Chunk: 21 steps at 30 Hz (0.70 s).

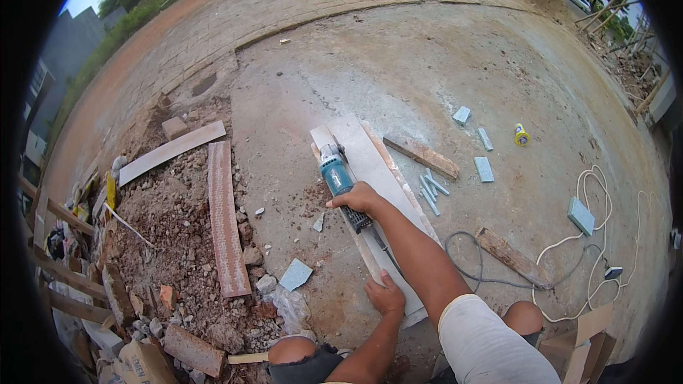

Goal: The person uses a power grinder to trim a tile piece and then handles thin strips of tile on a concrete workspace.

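My right hand (361,199) is wrapped around the body of a teal and black angle grinder (336,176). The grinder's head rests over the far end of a long, pale grey tile slab (377,160), close to its left edge. Along that edge runs a narrow strip of the same material. My left hand (385,294) grips the near end of the slab, thumb on top, some fingers hidden underneath. A dark power cord trails back from the grinder under my right forearm. The cutting disc is hard to make out.
Left of me lie rubble (171,220) and a long ridged tile strip (229,220). On the right are a wooden block (421,156), small light-blue tile pieces (484,169), a yellow tape roll (521,135), a weathered wood piece (514,258) and looping white cable (605,203).
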### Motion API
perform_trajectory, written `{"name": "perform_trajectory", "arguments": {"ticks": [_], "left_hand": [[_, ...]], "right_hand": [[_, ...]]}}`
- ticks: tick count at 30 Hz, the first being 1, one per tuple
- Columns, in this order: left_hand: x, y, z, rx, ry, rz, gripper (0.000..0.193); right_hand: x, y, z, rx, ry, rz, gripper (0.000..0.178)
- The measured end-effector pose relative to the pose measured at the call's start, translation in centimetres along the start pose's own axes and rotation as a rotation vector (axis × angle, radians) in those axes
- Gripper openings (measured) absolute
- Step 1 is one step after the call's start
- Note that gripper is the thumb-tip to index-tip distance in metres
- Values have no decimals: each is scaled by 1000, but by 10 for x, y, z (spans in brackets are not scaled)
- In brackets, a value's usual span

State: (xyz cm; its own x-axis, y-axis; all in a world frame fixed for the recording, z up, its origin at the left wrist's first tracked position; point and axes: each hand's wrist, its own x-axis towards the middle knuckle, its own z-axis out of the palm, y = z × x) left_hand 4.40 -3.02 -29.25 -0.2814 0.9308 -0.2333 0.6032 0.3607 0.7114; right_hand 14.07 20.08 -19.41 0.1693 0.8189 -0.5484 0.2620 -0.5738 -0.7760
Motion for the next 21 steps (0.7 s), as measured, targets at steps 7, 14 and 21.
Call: {"name": "perform_trajectory", "arguments": {"ticks": [7, 14, 21], "left_hand": [[0, 1, 0, -5, 16, 14, 58], [0, 1, -1, -5, -6, -4, 58], [-1, 5, -1, -11, -17, -31, 60]], "right_hand": [[4, 3, 0, 49, -3, -5, 73], [0, 4, 2, 34, 14, -8, 72], [-12, 7, 2, -19, 38, -17, 72]]}}
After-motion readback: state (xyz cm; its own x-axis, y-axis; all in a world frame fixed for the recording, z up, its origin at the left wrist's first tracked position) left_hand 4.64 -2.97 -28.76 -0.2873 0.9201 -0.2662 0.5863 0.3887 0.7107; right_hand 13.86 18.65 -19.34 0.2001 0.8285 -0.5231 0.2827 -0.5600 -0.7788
